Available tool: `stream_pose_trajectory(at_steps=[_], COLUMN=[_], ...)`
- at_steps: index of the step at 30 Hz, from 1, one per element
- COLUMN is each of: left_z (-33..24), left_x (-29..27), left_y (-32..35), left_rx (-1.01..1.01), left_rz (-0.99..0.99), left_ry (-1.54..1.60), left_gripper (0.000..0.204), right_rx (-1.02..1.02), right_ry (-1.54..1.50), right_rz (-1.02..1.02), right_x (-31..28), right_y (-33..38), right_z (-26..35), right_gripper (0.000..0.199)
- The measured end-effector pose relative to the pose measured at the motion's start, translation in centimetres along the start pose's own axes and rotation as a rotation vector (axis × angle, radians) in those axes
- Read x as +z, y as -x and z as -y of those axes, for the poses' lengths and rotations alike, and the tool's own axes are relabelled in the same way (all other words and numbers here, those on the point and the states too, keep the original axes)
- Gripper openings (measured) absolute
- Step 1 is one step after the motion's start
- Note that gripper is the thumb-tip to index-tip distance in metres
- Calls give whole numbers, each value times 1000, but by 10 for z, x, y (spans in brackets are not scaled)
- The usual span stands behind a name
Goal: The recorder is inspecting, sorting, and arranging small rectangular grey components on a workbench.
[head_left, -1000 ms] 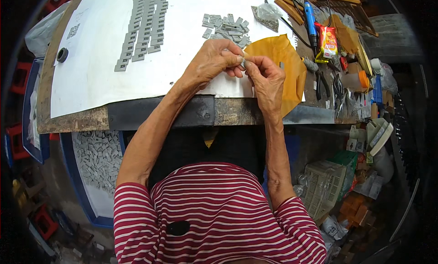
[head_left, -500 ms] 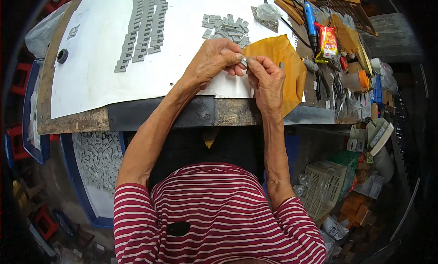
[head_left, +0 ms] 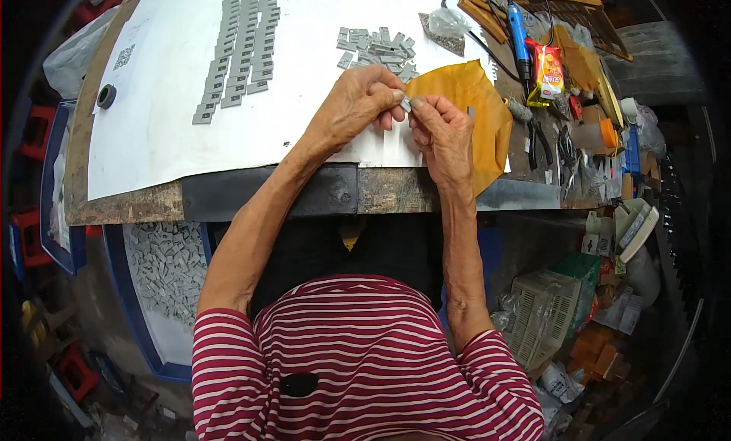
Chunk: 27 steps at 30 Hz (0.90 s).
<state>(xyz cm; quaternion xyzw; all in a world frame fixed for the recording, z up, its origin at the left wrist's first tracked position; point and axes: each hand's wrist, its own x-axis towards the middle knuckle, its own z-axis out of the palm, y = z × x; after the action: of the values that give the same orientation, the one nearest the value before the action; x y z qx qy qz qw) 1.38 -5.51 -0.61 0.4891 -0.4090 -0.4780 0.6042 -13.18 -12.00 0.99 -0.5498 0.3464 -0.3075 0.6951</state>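
Observation:
Between my fingertips is a small grey rectangular piece (head_left: 406,104), pinched from both sides just above the table's near edge. My left hand (head_left: 364,102) grips it with thumb and forefinger, the other fingers curled below. From the right, my right hand (head_left: 444,136) pinches its other end. Most of the piece is hidden by the fingers. Beyond my hands lies a loose heap of similar grey pieces (head_left: 381,49). Farther left, more of them stand in overlapping rows (head_left: 247,49). A sheet of brown-yellow paper (head_left: 491,129) lies beside my right hand, with one dark grey piece on it.
A black ring (head_left: 106,97) sits at the table's left. Along the right lie a blue pen-shaped tool (head_left: 519,41), a red snack packet (head_left: 547,71), pliers (head_left: 542,142) and a clear bag of small parts (head_left: 444,30). Below left, a blue tray (head_left: 141,319) holds many grey pieces.
Both hands stay in nearly the same place, still pinching the small grey piece. Its angle between the fingertips has shifted slightly. The view has moved a little.

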Motion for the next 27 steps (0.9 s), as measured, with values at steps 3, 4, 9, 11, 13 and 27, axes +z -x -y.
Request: stream_pose_trajectory(at_steps=[3,4,9,11,13,27], left_z=[-1,-1,-5,-5,-4,-2], left_x=[-1,-1,-1,-1,-1,-1], left_y=[0,-1,-1,-2,-3,-4], left_rx=[-16,-18,0,22,113,174], left_rz=[10,13,31,38,18,-24], left_ry=[-15,-17,-65,-95,-114,-249], left_gripper=[19,19,20,21,19,14], right_rx=[31,53,93,101,123,27], right_ry=[-15,-35,-74,-79,-126,-232], right_rz=[1,10,24,25,53,45], right_x=[-1,-2,-5,-7,-11,-10], right_y=[-1,-2,-6,-7,-9,-6], right_z=[1,1,5,5,3,-3], right_gripper=[14,14,14,14,14,15])
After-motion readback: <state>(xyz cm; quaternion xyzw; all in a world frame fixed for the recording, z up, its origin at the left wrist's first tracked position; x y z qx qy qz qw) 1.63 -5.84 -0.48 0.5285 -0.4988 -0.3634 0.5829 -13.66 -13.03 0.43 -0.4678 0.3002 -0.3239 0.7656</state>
